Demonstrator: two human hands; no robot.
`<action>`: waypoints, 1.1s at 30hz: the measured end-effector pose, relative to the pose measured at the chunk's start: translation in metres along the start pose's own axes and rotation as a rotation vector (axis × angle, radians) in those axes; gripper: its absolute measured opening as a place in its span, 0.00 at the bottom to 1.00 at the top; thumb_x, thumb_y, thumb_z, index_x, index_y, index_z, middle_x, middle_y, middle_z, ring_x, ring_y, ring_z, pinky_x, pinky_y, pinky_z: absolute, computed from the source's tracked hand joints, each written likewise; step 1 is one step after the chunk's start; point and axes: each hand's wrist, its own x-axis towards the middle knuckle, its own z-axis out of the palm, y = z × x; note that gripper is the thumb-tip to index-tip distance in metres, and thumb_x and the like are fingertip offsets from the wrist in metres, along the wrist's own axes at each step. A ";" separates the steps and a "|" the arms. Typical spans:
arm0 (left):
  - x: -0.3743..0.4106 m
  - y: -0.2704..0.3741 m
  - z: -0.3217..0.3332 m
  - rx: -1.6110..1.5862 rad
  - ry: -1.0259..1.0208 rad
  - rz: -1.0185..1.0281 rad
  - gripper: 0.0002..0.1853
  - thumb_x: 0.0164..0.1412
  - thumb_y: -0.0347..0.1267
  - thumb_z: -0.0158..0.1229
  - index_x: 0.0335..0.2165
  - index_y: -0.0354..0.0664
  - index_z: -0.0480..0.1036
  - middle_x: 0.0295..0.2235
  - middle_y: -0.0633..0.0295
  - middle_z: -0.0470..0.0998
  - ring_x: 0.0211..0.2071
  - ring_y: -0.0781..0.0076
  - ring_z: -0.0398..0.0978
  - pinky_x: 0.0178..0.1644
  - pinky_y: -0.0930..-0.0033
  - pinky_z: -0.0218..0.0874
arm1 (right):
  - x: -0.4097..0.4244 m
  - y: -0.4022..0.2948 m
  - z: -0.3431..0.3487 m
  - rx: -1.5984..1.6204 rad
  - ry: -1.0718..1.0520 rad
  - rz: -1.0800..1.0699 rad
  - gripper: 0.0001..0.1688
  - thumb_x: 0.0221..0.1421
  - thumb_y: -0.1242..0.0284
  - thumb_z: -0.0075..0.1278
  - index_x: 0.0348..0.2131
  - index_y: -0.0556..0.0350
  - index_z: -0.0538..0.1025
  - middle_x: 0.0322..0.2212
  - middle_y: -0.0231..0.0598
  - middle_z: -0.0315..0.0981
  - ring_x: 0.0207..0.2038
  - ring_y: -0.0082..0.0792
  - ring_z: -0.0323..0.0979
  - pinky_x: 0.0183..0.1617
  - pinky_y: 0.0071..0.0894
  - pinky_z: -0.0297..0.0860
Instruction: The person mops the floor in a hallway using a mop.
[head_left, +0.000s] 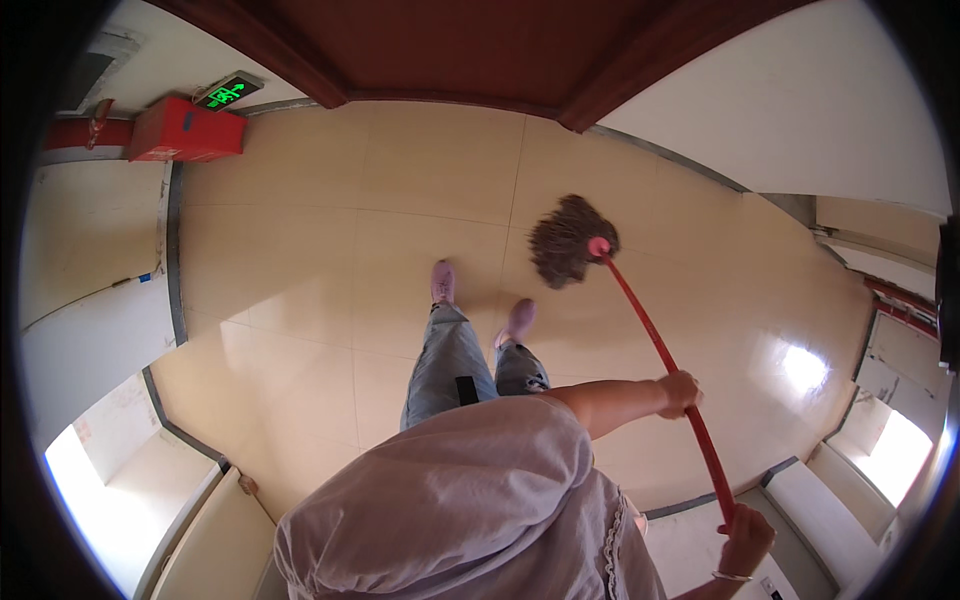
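A string mop with dark grey-brown strands (566, 240) rests on the tiled floor (300, 255), ahead and to the right of my feet. Its pink socket joins a long red handle (645, 319) that slants back towards my right side. My left hand (679, 394), on an arm reaching across my body, is wrapped around the middle of this handle. Near the handle's upper end, my right hand (748, 534) grips it, with a bangle on that wrist. The mop strands look slightly blurred. Both pink-purple shoes (443, 281) stand on the floor, left of the mop head.
A dark red wooden door (450, 45) is ahead. At the left wall are a red box (187, 131) and a lit green exit sign (229, 91). White walls (795, 112) with grey skirting border the floor. Bright window openings lie low at both sides.
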 end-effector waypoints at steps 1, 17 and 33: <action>0.002 -0.007 -0.009 -0.020 -0.127 -0.005 0.05 0.42 0.27 0.51 0.23 0.44 0.72 0.23 0.61 0.72 0.36 0.64 0.69 0.50 0.60 0.51 | -0.006 -0.011 0.014 0.030 -0.019 0.010 0.14 0.46 0.72 0.47 0.23 0.70 0.73 0.14 0.38 0.69 0.10 0.25 0.65 0.12 0.18 0.61; -0.151 -0.126 -0.212 0.267 0.538 -0.190 0.05 0.35 0.30 0.52 0.19 0.48 0.72 0.22 0.63 0.73 0.30 0.60 0.71 0.37 0.59 0.58 | 0.016 -0.237 0.122 -0.162 -0.359 -0.259 0.14 0.44 0.71 0.52 0.28 0.67 0.74 0.10 0.36 0.68 0.08 0.17 0.59 0.11 0.14 0.54; -0.546 -0.223 -0.317 0.458 1.581 -0.707 0.10 0.41 0.32 0.55 0.13 0.39 0.66 0.17 0.54 0.69 0.25 0.52 0.67 0.33 0.59 0.59 | -0.128 -0.479 0.352 -0.599 -0.541 -1.509 0.09 0.44 0.70 0.46 0.19 0.57 0.73 0.19 0.47 0.69 0.23 0.46 0.69 0.28 0.40 0.66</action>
